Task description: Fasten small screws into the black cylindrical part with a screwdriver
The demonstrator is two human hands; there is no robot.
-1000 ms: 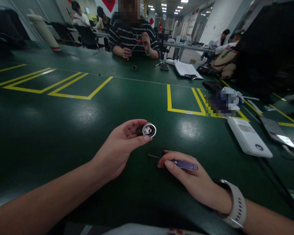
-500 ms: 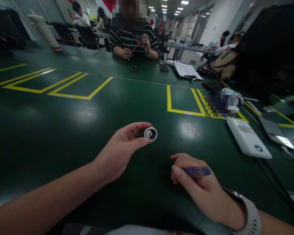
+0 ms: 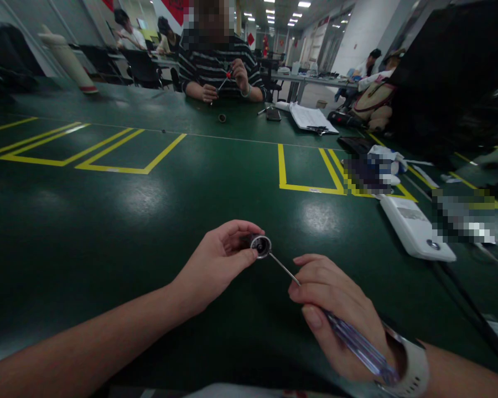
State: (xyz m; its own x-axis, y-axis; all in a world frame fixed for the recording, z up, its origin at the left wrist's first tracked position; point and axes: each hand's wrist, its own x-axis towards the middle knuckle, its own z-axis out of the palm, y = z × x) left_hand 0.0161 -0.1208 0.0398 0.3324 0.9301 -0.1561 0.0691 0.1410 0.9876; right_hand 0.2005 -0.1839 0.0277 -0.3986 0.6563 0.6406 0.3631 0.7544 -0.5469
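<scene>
Between the thumb and fingers of my left hand is a small round metal cup-shaped part, its open end turned towards me and to the right. Details inside its dark hollow are too small to name. My right hand is closed on a screwdriver with a clear purple handle. The thin steel shaft runs up and left from my fingers, and its tip meets the right rim of the round part; whether it touches or only overlaps it I cannot tell.
Yellow tape outlines mark the green table. At right lie a white power bank-like device and cables. Across the table a person in a striped top holds a red-tipped tool near another small round part. A clipboard lies beyond.
My right hand has turned the screwdriver so its shaft points up-left to the round part. My left hand has shifted slightly right and down, tilting the part. The view has moved slightly.
</scene>
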